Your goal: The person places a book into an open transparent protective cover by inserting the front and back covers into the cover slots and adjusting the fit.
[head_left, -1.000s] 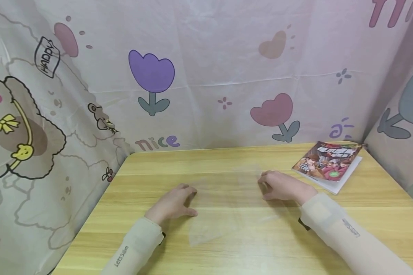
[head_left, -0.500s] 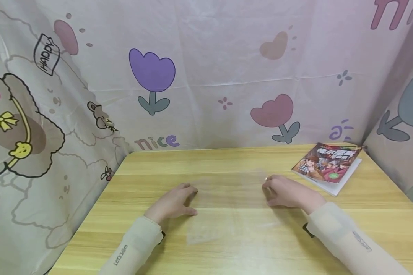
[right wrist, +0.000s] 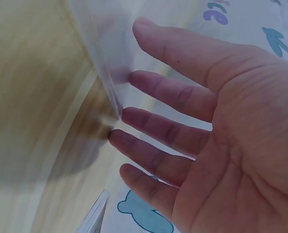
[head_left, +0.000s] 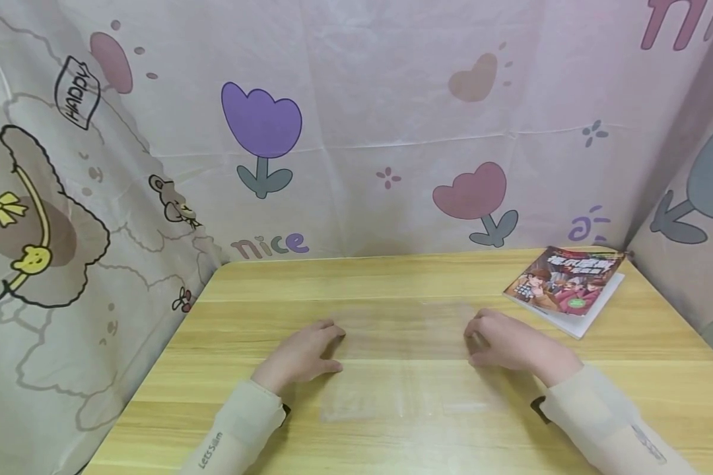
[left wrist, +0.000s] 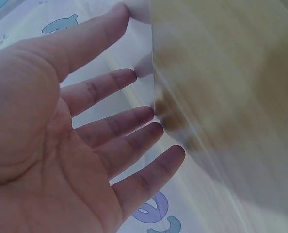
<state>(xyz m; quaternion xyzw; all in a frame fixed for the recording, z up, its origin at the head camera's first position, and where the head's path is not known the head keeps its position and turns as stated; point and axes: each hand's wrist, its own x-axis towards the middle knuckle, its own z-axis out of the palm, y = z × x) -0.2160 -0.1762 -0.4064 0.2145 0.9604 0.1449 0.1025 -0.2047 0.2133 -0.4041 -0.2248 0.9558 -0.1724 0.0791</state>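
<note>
Wood-grain table (head_left: 172, 382) is filling the lower part of the head view; pale printed cloth (head_left: 356, 79) w/ tulips, "nice" & "HAPPY" is hanging behind + on both sides. Clear sheet (head_left: 410, 356) is lying mid-table btwn hands. L hand (head_left: 300, 353) & R hand (head_left: 505, 340) are touching its opp. side edges, fingers loosely extended. Book (head_left: 564, 280) w/ illus. cover is lying nr back R corner.

The cream left sleeve (head_left: 240, 419) at seven o'clock and cream right sleeve (head_left: 600, 409) at four bear dark lettering (head_left: 210, 450).
</note>
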